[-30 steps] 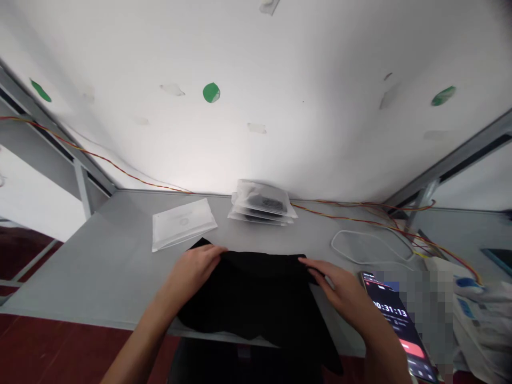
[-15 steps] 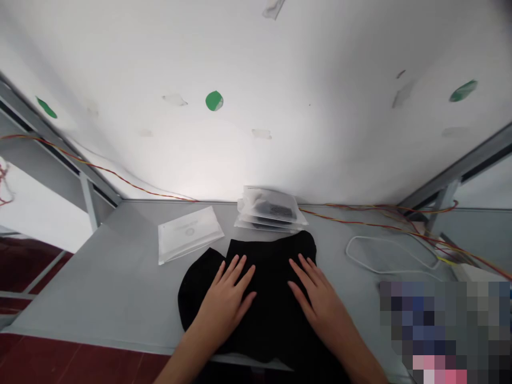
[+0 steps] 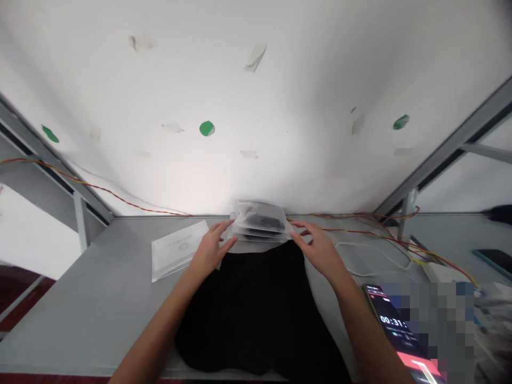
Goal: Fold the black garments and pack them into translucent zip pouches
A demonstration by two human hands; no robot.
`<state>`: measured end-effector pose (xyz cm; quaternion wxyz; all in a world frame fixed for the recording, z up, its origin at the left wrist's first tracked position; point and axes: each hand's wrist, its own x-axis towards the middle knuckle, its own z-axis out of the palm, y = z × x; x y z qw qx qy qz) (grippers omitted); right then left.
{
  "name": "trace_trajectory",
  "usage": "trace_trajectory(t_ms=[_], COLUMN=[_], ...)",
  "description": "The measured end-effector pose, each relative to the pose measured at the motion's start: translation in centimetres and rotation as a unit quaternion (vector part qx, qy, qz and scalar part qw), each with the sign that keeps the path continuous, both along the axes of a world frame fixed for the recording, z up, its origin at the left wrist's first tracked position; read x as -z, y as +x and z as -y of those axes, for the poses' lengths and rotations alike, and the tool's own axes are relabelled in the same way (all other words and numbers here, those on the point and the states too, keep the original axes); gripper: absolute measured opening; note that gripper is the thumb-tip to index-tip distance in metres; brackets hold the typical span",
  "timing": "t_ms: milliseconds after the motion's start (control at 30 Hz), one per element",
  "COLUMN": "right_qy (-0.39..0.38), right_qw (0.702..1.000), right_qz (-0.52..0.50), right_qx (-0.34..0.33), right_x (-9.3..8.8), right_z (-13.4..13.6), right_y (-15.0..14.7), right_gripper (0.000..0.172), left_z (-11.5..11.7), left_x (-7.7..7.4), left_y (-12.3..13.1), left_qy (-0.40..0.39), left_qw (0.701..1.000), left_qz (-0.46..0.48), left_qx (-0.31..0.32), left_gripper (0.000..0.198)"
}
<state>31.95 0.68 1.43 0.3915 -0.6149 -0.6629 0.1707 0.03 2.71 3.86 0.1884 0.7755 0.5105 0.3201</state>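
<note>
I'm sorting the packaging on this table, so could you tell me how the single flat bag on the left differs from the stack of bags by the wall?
The flat bag lies alone; the stack is several bags piled up. The flat bag looks white and empty; the stack's top bag shows something dark inside. No hand touches the flat bag; the left hand and right hand flank the stack. Both rest on the grey table.

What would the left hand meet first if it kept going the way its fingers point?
The left hand points forward and right, at the stack of bags. Its fingertips look to be at that stack's left edge already, though contact is unclear.
</note>
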Motion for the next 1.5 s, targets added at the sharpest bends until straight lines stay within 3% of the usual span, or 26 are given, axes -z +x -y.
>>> trace_trajectory(t_ms=[100,200,267,367,433,533,633,700,800,867,967,1133,1333,1500], right_qy=[-0.023,-0.019,-0.001,0.027,0.039,0.033,0.020,0.029,0.048,0.053,0.064,0.075,0.094,0.105], right_qw=[1.000,1.000,1.000,0.999,0.997,0.997,0.995,0.995,0.993,0.988,0.984,0.985,0.988,0.983], right_qz=[-0.002,-0.007,-0.011,-0.024,-0.030,-0.060,-0.094,-0.079,-0.033,-0.014,-0.007,-0.031,-0.061,-0.065], right_qx=[-0.005,-0.012,-0.018,-0.040,-0.058,-0.043,-0.026,-0.048,-0.107,-0.141,-0.163,-0.155,-0.104,-0.133], right_x=[-0.1,-0.2,-0.7,-1.0,0.0,3.2,6.1,6.7,6.2,5.9,6.0,6.3,5.9,5.5], right_z=[-3.5,-4.6,-3.3,1.5,6.0,12.0,15.3,15.9,15.6,15.3,15.2,15.3,15.1,15.0], right_y=[-0.3,-0.6,-0.7,-0.5,-0.3,-0.1,0.1,0.2,0.7,0.9,1.0,0.5,0.0,-0.2], right_gripper=[0.048,0.031,0.024,0.028,0.027,0.018,0.016,0.017,0.015,0.019,0.025,0.024,0.013,0.013], left_z=[-3.3,-4.0,-2.5,2.4,6.8,12.7,16.2,17.2,17.4,17.1,16.0,14.4,14.6,14.9], left_x=[-0.9,-1.9,-2.9,-3.7,-2.8,0.8,4.1,4.6,3.4,2.8,3.6,5.5,4.6,4.7], left_y=[1.9,3.1,2.9,1.3,-0.1,-1.4,-0.8,0.7,4.1,6.5,9.1,10.3,9.9,10.2], left_qy=[-0.021,-0.042,-0.047,-0.047,-0.052,-0.053,0.015,0.075,0.108,0.117,0.151,0.215,0.230,0.226], left_qw=[0.999,0.998,0.997,0.996,0.995,0.996,0.992,0.980,0.972,0.973,0.967,0.959,0.964,0.970], left_qz=[0.004,0.012,0.025,0.037,0.036,-0.003,-0.078,-0.132,-0.197,-0.199,-0.173,-0.140,-0.074,-0.043], left_qx=[-0.033,-0.051,-0.059,-0.072,-0.077,-0.068,-0.099,-0.128,-0.065,0.026,0.107,0.117,0.113,0.080], left_gripper=[0.052,0.046,0.042,0.037,0.035,0.032,0.043,0.058,0.071,0.062,0.038,0.010,0.013,0.008])
